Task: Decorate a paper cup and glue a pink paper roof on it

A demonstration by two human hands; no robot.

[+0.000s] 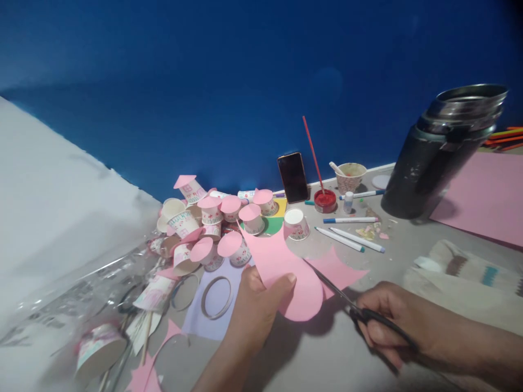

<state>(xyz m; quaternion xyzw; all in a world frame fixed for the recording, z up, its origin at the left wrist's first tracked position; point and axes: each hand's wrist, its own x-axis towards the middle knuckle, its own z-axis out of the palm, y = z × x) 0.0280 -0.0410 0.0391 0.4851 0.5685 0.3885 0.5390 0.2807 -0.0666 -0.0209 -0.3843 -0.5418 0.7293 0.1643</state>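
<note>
Before me spreads a grey tabletop (pixel 300 367). On my left it carries a cluster of paper cups with pink paper tops (pixel 211 214), some tipped over, a lilac paper sheet (pixel 204 322) and a pink paper offcut (pixel 143 377). Farther back I have an upturned paper cup (pixel 297 226), a jar of red paint (pixel 325 203) and a small vial (pixel 348 203). Toward my right lie two white felt-tip pens (pixel 356 239), paper scraps (pixel 366 234) and a cloth (pixel 457 268), near a black flask (pixel 429 163).
</note>
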